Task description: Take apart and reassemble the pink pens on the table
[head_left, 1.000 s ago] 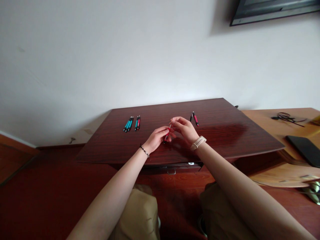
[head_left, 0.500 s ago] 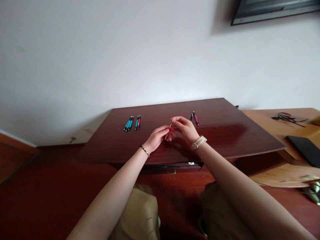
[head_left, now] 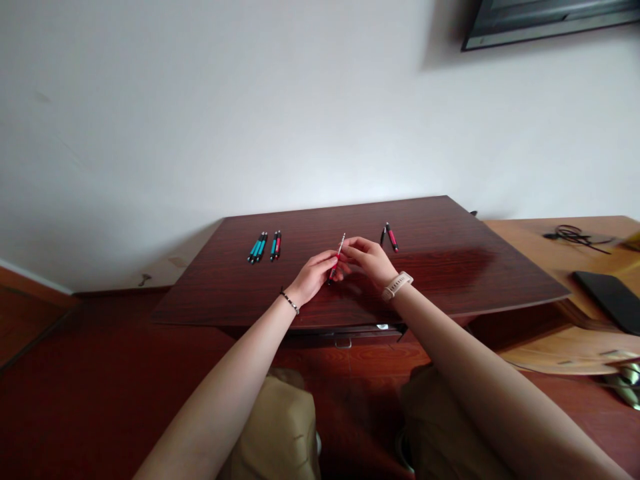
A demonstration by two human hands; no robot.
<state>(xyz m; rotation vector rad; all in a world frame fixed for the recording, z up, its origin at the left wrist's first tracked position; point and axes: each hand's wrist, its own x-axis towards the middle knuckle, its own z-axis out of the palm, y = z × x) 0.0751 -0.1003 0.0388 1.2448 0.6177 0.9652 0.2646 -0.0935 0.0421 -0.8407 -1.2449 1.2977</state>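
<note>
My left hand [head_left: 314, 274] and my right hand [head_left: 369, 259] meet over the middle of a dark red-brown table [head_left: 450, 267]. Between them they hold a thin red pen [head_left: 337, 259], tilted, with its slim upper end sticking out above the fingers. The left fingers pinch its lower red part; the right fingers grip it just beside. Several teal pens and one red pen [head_left: 264, 247] lie in a row at the far left of the table. A red pen and a black piece [head_left: 389, 236] lie to the far right of my hands.
A lighter wooden surface [head_left: 530, 240] adjoins the table on the right, with a black cable [head_left: 570, 233] and a black flat object [head_left: 607, 298] on it. A white wall rises behind. A dark screen edge [head_left: 545, 20] hangs top right. My knees show below.
The right hand has slid down off the pen's upper end, so the slim tip now shows above the fingers. The left hand has hardly moved.
</note>
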